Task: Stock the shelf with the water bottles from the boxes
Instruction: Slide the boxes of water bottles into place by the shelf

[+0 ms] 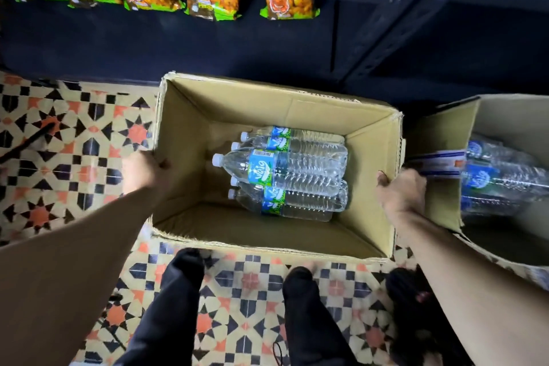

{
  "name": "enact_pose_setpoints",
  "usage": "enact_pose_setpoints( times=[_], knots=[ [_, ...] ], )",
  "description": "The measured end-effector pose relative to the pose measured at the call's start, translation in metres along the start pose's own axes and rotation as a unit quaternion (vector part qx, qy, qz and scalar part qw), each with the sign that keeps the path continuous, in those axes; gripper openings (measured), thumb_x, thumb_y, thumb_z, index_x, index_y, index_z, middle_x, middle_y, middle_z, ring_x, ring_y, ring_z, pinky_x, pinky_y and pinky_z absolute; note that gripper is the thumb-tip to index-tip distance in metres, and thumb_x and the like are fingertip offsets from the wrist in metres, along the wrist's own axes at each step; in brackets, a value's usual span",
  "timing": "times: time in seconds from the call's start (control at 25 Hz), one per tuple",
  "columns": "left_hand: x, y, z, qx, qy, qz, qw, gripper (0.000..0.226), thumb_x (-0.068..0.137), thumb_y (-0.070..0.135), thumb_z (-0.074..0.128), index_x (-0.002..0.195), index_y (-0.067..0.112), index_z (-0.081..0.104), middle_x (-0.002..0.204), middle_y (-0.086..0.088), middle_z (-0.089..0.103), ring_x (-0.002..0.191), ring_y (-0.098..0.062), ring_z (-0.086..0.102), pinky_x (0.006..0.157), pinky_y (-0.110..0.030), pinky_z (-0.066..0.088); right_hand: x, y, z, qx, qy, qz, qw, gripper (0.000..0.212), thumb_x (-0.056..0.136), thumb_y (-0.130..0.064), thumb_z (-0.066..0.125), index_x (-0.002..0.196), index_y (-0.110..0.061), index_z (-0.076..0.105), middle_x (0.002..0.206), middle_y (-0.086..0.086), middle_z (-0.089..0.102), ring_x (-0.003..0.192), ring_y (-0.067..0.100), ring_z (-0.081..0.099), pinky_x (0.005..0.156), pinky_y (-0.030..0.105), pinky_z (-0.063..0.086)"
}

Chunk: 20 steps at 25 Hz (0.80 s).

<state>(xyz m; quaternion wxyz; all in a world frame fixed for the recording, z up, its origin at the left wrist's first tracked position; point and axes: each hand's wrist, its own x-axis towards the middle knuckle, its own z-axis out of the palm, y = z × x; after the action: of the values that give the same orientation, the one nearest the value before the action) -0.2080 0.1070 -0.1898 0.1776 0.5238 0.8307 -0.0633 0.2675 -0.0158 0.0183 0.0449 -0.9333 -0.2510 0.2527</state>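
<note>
Left hand (145, 169) and right hand (401, 190) gripped the box (190, 116) at 9 and 3 o'clock; its water bottles (294, 172) bore blue-green labels, writing blurred.

A single head-worn wide-angle camera looks steeply down from standing height. An open box (276, 98) fills the middle of the frame, close below. The person's legs (178, 306) sit at the near edge, dark shelving (386, 24) runs along the far edge, and a second box (445, 163) is cut off at right.
</note>
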Motion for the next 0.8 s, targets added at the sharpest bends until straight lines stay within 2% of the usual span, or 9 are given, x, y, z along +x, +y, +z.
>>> enact_pose_setpoints(
  times=[0.08,0.2,0.28,0.36,0.48,0.6,0.68,0.76,0.8],
  knots=[
    [-0.070,0.069,-0.057,-0.024,-0.016,0.004,1.000,0.033,0.068,0.047,0.059,0.071,0.014,0.063,0.061,-0.006,0.061,0.059,-0.030,0.063,0.059,-0.037,0.058,0.016,0.018,-0.012,-0.006,0.012,0.003,1.000,0.035,0.094,-0.021,0.065,0.102,0.013,0.064,0.110,0.036,0.063,0.108,0.044,0.060,0.087,0.043,0.050],
    [-0.126,0.134,-0.095,-0.048,-0.041,0.014,0.998,0.021,0.078,0.023,0.061,0.077,0.002,0.065,0.071,-0.020,0.061,0.069,-0.035,0.061,0.065,-0.038,0.053,0.042,0.042,-0.028,-0.008,0.013,0.016,1.000,0.035,0.095,-0.023,0.064,0.100,0.012,0.063,0.100,0.028,0.064,0.094,0.040,0.064,0.073,0.039,0.052],
    [-0.139,0.155,-0.096,-0.056,-0.040,0.028,0.997,0.015,0.081,0.010,0.059,0.078,-0.004,0.064,0.071,-0.022,0.056,0.068,-0.031,0.054,0.064,-0.034,0.044,0.059,0.049,-0.036,-0.004,0.001,0.023,1.000,0.035,0.097,-0.022,0.062,0.100,0.013,0.062,0.088,0.018,0.053,0.087,0.035,0.061,0.066,0.033,0.042],
    [-0.150,0.176,-0.102,-0.041,-0.027,0.038,0.998,0.013,0.083,0.007,0.057,0.081,-0.004,0.064,0.065,-0.017,0.051,0.069,-0.030,0.051,0.064,-0.033,0.042,0.078,0.054,-0.042,-0.003,0.000,0.010,1.000,0.033,0.097,-0.022,0.062,0.099,0.011,0.062,0.083,0.014,0.048,0.087,0.033,0.061,0.065,0.030,0.038],
    [-0.156,0.190,-0.092,-0.021,-0.031,0.006,0.999,0.018,0.085,0.010,0.058,0.087,-0.006,0.067,0.066,-0.016,0.051,0.075,-0.036,0.057,0.068,-0.036,0.047,0.103,0.054,-0.046,-0.006,-0.001,-0.010,1.000,0.032,0.097,-0.024,0.061,0.099,0.008,0.062,0.087,0.018,0.056,0.080,0.026,0.055,0.062,0.029,0.037],
    [-0.144,0.193,-0.102,-0.014,-0.016,0.003,1.000,0.024,0.086,0.012,0.058,0.094,-0.007,0.069,0.074,-0.019,0.053,0.073,-0.032,0.051,0.066,-0.034,0.043,0.119,0.051,-0.047,-0.002,0.015,-0.024,1.000,0.034,0.096,-0.025,0.063,0.107,0.007,0.063,0.104,0.027,0.064,0.097,0.037,0.064,0.069,0.036,0.048],
    [-0.155,0.200,-0.085,0.006,-0.018,0.007,1.000,0.026,0.089,0.013,0.057,0.102,-0.008,0.068,0.071,-0.016,0.052,0.078,-0.033,0.054,0.069,-0.034,0.042,0.123,0.053,-0.046,-0.007,0.023,-0.022,0.999,0.037,0.097,-0.026,0.063,0.109,0.008,0.062,0.108,0.029,0.064,0.104,0.039,0.062,0.069,0.036,0.045],
    [-0.183,0.226,-0.061,0.071,-0.049,0.118,0.989,0.034,0.097,0.014,0.050,0.122,-0.006,0.062,0.090,-0.019,0.062,0.100,-0.034,0.059,0.082,-0.037,0.042,0.123,0.057,-0.045,-0.017,0.025,-0.016,0.999,0.038,0.098,-0.026,0.060,0.108,0.010,0.062,0.109,0.030,0.062,0.106,0.039,0.060,0.066,0.033,0.037],
    [-0.211,0.230,-0.012,0.090,-0.128,0.245,0.957,0.038,0.103,0.017,0.043,0.133,-0.003,0.055,0.115,-0.020,0.063,0.116,-0.031,0.054,0.095,-0.036,0.039,0.122,0.058,-0.044,-0.022,0.025,-0.015,0.999,0.039,0.099,-0.027,0.058,0.109,0.010,0.061,0.111,0.031,0.061,0.107,0.038,0.059,0.066,0.032,0.034]
  ],
)
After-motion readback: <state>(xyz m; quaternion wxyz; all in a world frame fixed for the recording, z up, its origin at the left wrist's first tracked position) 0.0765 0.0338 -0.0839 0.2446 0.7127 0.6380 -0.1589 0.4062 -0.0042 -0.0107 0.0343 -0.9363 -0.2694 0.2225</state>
